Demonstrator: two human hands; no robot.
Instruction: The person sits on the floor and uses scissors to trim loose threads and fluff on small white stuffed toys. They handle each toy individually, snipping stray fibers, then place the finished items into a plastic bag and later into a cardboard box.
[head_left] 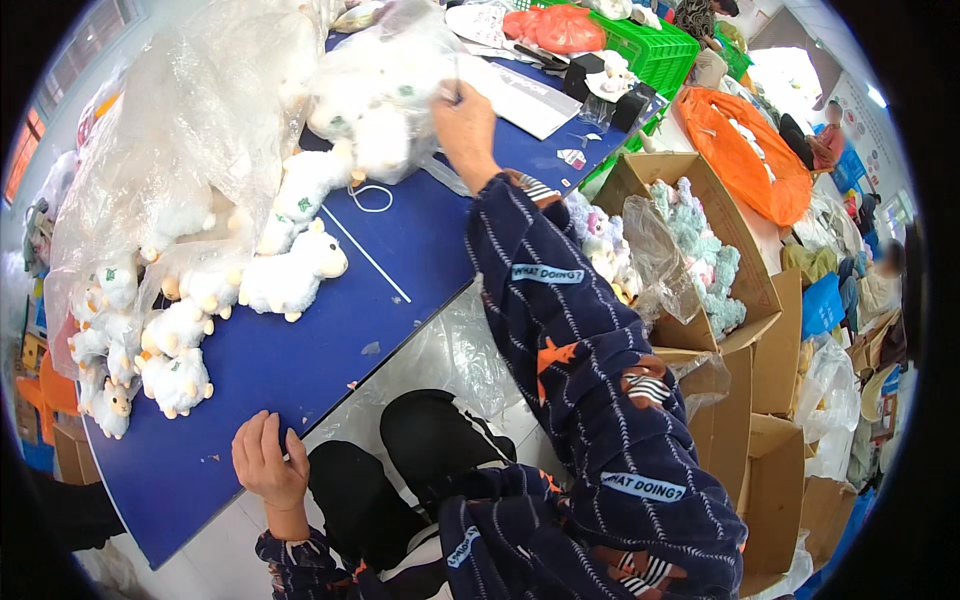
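Note:
My right hand (466,128) reaches across the blue table and pinches the edge of a clear plastic bag (425,60). White plush sheep show through this bag. My left hand (270,462) rests at the table's near edge with nothing in it, fingers loosely bent and thumb apart. Between the hands, a white plush sheep (292,270) lies on its side beside a thin white strip (366,254) and a looped white cord (372,199). Several more plush sheep (177,383) crowd the left of the table, some of them under a large clear plastic sheet (190,110).
The blue table (290,372) ends just before my knees. To the right stands a cardboard box (745,335) with pastel plush toys (700,255). A green crate (650,45), a white flat box (525,100) and a large orange sack (745,160) are farther off. People sit in the background.

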